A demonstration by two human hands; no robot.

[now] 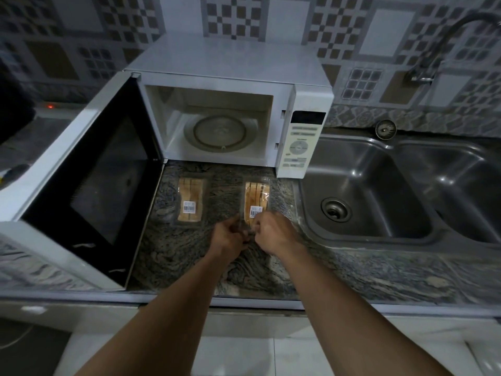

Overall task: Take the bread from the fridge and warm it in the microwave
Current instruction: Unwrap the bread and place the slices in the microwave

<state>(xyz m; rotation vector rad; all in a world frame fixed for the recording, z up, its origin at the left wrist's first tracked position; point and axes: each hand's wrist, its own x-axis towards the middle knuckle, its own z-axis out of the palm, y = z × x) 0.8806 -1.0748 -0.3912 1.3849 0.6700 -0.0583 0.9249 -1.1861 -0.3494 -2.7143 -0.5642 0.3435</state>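
Two clear plastic packs of sliced bread lie on the stone counter in front of the white microwave. The left pack lies alone, with a white barcode label on top. My left hand and my right hand both pinch the near end of the right pack, fingers closed on its wrapper. The microwave door is swung wide open to the left. Inside, the glass turntable carries nothing.
A steel double sink lies right of the microwave, with a tap at the tiled wall. The open door blocks the counter's left part. The granite counter runs along the front; a white cabinet edge lies below it.
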